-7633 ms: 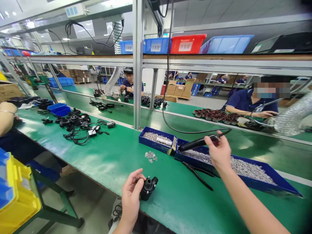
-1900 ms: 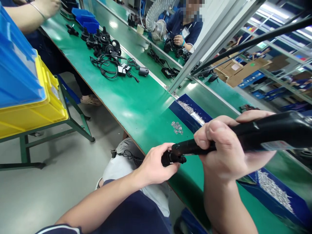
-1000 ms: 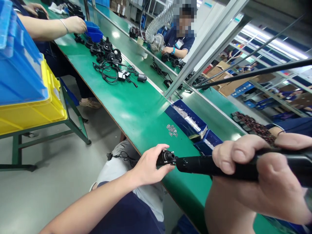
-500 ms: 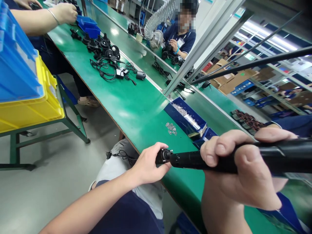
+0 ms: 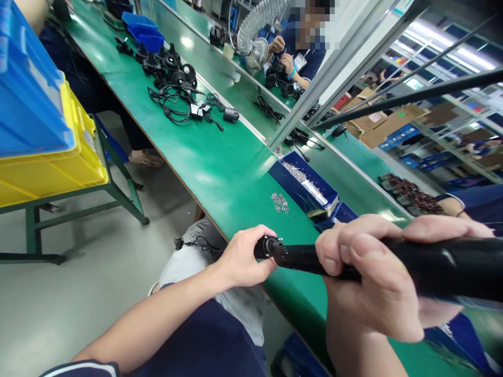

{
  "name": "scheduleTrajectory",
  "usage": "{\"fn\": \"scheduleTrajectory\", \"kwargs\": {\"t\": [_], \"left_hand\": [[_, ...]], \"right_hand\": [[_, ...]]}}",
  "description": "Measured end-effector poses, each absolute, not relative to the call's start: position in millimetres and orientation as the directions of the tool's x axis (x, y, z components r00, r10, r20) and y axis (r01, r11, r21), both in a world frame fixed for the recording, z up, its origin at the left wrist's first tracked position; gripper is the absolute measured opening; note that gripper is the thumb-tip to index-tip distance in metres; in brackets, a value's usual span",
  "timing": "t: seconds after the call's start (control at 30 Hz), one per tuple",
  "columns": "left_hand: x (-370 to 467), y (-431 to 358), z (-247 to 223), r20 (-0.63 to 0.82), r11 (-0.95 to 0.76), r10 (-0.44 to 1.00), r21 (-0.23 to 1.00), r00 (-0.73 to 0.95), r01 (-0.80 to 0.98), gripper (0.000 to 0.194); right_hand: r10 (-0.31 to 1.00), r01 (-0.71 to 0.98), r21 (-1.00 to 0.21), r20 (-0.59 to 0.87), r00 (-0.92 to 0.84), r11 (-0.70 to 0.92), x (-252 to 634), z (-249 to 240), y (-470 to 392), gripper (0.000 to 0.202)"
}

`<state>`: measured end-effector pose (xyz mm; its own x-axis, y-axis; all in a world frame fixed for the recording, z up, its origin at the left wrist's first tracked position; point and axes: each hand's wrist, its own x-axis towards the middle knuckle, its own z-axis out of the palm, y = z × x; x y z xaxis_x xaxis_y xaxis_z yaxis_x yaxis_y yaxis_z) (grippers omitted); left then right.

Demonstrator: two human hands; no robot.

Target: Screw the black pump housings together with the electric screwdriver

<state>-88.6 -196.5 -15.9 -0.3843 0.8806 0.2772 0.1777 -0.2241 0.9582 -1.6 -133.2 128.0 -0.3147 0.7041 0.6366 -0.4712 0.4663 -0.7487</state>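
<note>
1. L hand [image 5: 239,256]: grip closed round a small black pump part [image 5: 262,247], held at the near edge of the green table [image 5: 228,157], just above the lap. Most of the part is hidden by the fingers.
2. R hand [image 5: 373,283]: grip wrapped tight round a black electric screwdriver [image 5: 432,264], held approx. level; thumb is laid along the top of the barrel.
3. Screwdriver tip is met with the pump part at the L hand's fingertips; the exact contact pt can't be made out.
4. A small pile of silver washers [image 5: 279,202] is seen on the table just beyond the L hand, beside a blue tray of screws [image 5: 304,183].
5. Further along the table, black cables w/ plugs [image 5: 184,107] and a cluster of black pump bodies [image 5: 168,68] are laid out; small blue bins [image 5: 143,31] are set past them.
6. A yellow crate [image 5: 58,162] w/ a blue crate [image 5: 27,104] stacked on top is carried on a green stand at the far L, off the table.
7. Across the table a co-worker [image 5: 302,52] is seated, both hands occupied w/ a black part, next to a ribbed silver hose [image 5: 255,23].
</note>
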Motion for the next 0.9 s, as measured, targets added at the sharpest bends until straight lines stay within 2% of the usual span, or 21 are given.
{"fn": "scheduleTrajectory", "kwargs": {"t": [0.1, 0.27, 0.43, 0.53, 0.8, 0.9], "left_hand": [[-89, -197, -16, 0.286, -0.233, 0.878, 0.956, -0.384, 0.18, 0.03], [-89, -197, -17, 0.281, -0.227, 0.877, 0.957, -0.39, 0.18, 0.033], [-88, -197, -17, 0.275, -0.222, 0.88, 0.959, -0.388, 0.176, 0.033], [-88, -198, -17, 0.27, -0.219, 0.883, 0.96, -0.383, 0.172, 0.032], [-90, -200, -16, 0.283, -0.218, 0.887, 0.953, -0.365, 0.21, 0.029], [-89, -201, -18, 0.236, -0.169, 0.9, 0.964, -0.366, 0.206, 0.032]], "right_hand": [[0.647, -0.495, -0.713, 0.684, -0.337, 0.496, -2, 125, -131, 0.034], [0.692, -0.504, -0.736, 0.646, -0.322, 0.452, -5, 123, -130, 0.038], [0.643, -0.5, -0.713, 0.685, -0.344, 0.491, -4, 124, -131, 0.028], [0.639, -0.535, -0.711, 0.681, -0.357, 0.458, -3, 124, -130, 0.025], [0.561, -0.597, -0.681, 0.715, -0.417, 0.424, -8, 119, -121, 0.039], [0.595, -0.583, -0.688, 0.704, -0.389, 0.433, -5, 128, -114, 0.035]]}}
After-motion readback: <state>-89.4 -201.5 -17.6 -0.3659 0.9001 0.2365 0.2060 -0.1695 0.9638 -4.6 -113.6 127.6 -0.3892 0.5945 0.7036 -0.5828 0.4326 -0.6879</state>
